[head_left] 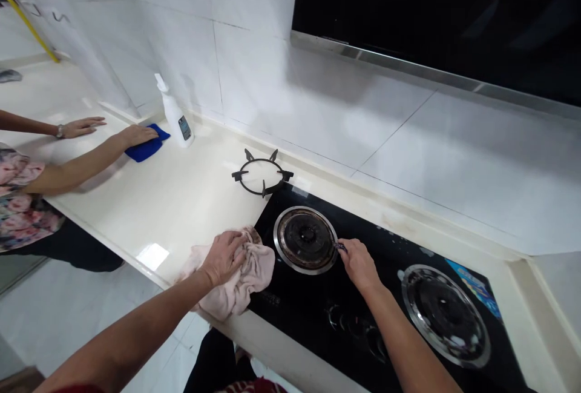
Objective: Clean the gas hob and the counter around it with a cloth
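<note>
My left hand [226, 258] presses on a crumpled pale pink cloth [229, 296], its fingers curled into the folds. The cloth lies partly on the white counter and partly on the left edge of the black gas stove [299, 314]. My right hand [360, 264] pinches a small dark, shiny, tangled piece [340, 247] at the right rim of the left burner [306, 238]. Most of that piece is hidden by my fingers. The burner has brown stains around its metal ring and no pan support on it.
A black pan support [263, 176] lies on the counter behind the stove's left corner. A white spray bottle [177, 115] stands near the wall. At left, another person's hand [138, 134] rests on a blue cloth [146, 148]. The right burner [445, 314] and range hood [431, 23] are at right.
</note>
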The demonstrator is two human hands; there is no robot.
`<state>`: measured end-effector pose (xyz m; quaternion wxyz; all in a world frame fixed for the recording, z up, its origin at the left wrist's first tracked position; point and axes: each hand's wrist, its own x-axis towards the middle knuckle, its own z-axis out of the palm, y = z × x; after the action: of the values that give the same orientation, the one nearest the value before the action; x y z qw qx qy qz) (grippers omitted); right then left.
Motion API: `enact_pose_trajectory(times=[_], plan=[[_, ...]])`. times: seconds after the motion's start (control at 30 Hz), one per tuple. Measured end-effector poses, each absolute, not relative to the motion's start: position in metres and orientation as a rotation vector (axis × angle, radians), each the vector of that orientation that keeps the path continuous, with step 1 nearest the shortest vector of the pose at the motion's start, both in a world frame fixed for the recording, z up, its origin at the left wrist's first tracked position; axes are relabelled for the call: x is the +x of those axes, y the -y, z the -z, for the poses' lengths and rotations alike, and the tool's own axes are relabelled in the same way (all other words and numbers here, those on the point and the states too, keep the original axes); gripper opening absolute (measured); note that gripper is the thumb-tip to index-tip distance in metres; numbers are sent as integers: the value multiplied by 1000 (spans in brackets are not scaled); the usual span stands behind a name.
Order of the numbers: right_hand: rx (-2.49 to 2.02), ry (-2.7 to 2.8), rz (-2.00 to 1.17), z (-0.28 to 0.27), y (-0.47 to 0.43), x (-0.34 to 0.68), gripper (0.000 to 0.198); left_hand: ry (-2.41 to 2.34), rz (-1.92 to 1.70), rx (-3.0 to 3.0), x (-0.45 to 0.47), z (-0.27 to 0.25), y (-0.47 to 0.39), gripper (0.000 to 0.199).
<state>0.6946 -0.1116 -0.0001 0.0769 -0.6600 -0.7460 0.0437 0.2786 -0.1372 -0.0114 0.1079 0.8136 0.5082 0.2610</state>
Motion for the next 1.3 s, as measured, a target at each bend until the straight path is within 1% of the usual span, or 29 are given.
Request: enact_pose_trajectory(times=[0.3, 0.53, 0.7, 0.9, 1.07, 1.2, 1.3], plan=[[-1927, 2300, -154, 12, 171, 678, 30, -1490, -768, 2410, 279, 13, 135, 35], [-2093, 2074, -131, 5, 144, 675, 23, -1512, -746, 2443, 280, 13, 136, 35], [-1971, 2225, -190, 8, 158, 671, 24, -1531, -722, 2442, 280, 12, 136, 36], [-2078, 2168, -78, 3, 144, 677, 23, -1527, -733, 2416, 281, 11, 137, 37], [-1947, 2249, -126, 9, 152, 673, 23, -1509, -734, 2423, 281, 11, 136, 36], [-2084, 2158, -66, 8, 151, 672, 23, -1505, -738, 2426, 281, 11, 136, 36], [-2069, 2184, -76, 6, 153, 669, 22, -1513, -731, 2426, 282, 10, 136, 36]])
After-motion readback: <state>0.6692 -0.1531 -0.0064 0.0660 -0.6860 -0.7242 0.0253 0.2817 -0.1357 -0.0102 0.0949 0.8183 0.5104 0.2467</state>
